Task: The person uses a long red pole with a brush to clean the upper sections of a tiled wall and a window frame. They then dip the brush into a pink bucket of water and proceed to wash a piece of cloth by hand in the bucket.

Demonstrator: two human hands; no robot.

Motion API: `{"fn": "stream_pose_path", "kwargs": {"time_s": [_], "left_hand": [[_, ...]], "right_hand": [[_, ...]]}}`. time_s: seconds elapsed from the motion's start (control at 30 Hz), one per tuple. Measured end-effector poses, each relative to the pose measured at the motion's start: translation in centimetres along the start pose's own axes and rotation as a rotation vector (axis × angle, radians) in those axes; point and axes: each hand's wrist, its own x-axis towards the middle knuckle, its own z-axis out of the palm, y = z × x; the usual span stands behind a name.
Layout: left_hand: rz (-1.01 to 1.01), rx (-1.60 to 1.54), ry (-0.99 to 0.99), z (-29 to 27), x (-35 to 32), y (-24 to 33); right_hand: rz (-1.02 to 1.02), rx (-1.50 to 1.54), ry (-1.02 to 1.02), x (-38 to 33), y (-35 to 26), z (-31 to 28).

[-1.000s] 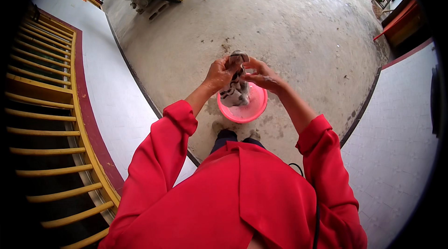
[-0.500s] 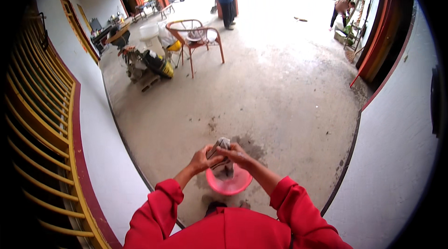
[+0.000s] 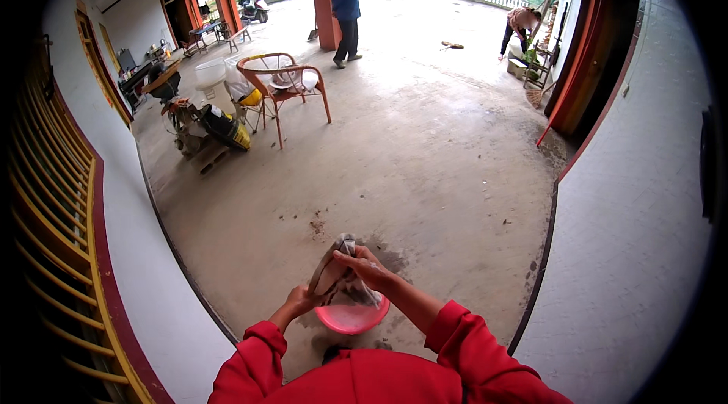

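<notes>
A long item in beige, grey and dark tones (image 3: 329,275), shaped like a shoe with a rounded far end, is tilted above a pink basin (image 3: 353,322). Its exact kind cannot be made out. My left hand (image 3: 304,300) grips its near left end. My right hand (image 3: 367,267) is closed on its right side, close to the far end, with a whitish patch on the hand. The basin stands on the floor in front of my feet, and its far part is hidden by the item and what hangs from it.
Wet patches (image 3: 387,256) darken the concrete around the basin. Ahead stand a reddish armchair (image 3: 282,93) and a cluttered machine (image 3: 199,127). A person in blue (image 3: 346,14) stands by a red pillar; another person (image 3: 519,29) bends near plants. White walls flank both sides.
The item has been turned and stretched out lengthwise. My left hand has shifted down to its near end, my right hand stays near the far end. The view has swung slightly.
</notes>
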Motion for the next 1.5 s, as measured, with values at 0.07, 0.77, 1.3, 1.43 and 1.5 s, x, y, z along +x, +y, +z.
{"fn": "stream_pose_path", "kwargs": {"time_s": [0.07, 0.77, 1.3, 1.43, 1.5], "left_hand": [[-0.039, -0.305, -0.016, 0.2, 0.0, -2.0], [0.213, -0.287, 0.307, 0.5, -0.8, 7.5], [0.367, -0.185, 0.349, -4.0, -2.6, 11.4], [0.426, -0.176, 0.237, -5.9, -2.7, 11.1], [0.348, -0.343, 0.056, -7.6, -3.9, 13.2]], "right_hand": [[0.013, -0.064, 0.05, 0.4, 1.1, -1.1], [0.014, -0.255, -0.237, -2.0, 5.4, 0.4], [0.073, -0.488, 0.047, -1.8, 6.7, 0.6], [0.124, -0.485, 0.085, -1.2, 8.2, 0.1], [0.16, -0.498, 0.123, -0.9, 9.1, -0.3]]}}
